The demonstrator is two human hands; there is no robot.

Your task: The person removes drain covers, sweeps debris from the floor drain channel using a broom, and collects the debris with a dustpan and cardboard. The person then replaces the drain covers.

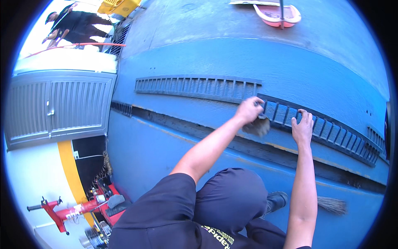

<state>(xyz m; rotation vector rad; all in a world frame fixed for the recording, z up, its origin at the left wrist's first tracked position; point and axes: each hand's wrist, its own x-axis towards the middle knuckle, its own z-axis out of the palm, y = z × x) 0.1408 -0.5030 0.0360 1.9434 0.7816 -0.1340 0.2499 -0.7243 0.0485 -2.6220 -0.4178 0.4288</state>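
Observation:
My left hand [248, 110] is closed round a short brush [258, 127] with grey-brown bristles, somewhat blurred, held beside the left end of a dark metal drain grate [327, 128]. My right hand [303, 125] rests on that same grate, its fingers hooked over a bar and the far rail. The grate lies aslant on the blue floor, along the far side of an open drain channel [195, 132]. A second dark grate [195, 87] lies flat to the left, its right end close to my left hand.
Bundled bristles [331, 205] lie right of my boot. A pink dustpan [277, 15] stands at the far side. Grey metal doors [58, 107] and a red machine [70, 211] are at left. Another person [74, 27] bends at the far left near a yellow crate [118, 7].

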